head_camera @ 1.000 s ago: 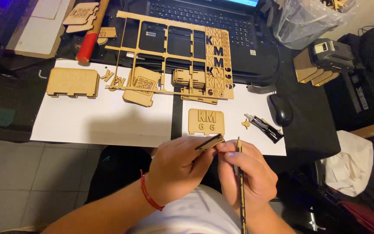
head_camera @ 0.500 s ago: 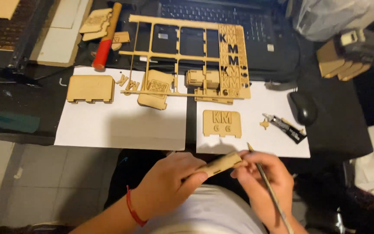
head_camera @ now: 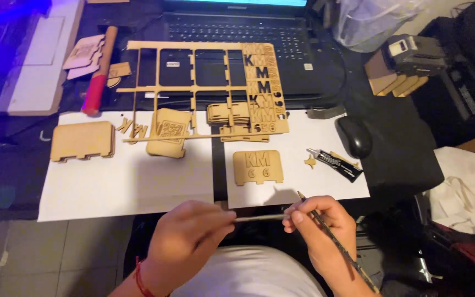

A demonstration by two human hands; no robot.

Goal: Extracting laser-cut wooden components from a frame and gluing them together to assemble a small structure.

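Observation:
My left hand [head_camera: 185, 239] and my right hand [head_camera: 322, 231] pinch the two ends of a thin wooden strip [head_camera: 259, 218], held edge-on over my lap just below the table's front edge. The right hand also grips a slim dark brush or pencil [head_camera: 339, 247] that slants down to the right. Right above the hands, a small laser-cut wooden plate with cut-out letters [head_camera: 258, 166] lies on a white paper sheet [head_camera: 298, 181].
A large laser-cut wooden frame sheet [head_camera: 204, 91] lies over a laptop keyboard [head_camera: 215, 25]. A wooden panel [head_camera: 82, 141] and small wooden parts [head_camera: 167, 132] sit on the left paper. A black glue tube [head_camera: 335, 164], a mouse [head_camera: 354, 136] and a red-handled tool [head_camera: 99, 77] are nearby.
The strip has turned from tilted to level and edge-on, and my hands have shifted slightly apart. The view has moved closer over the table.

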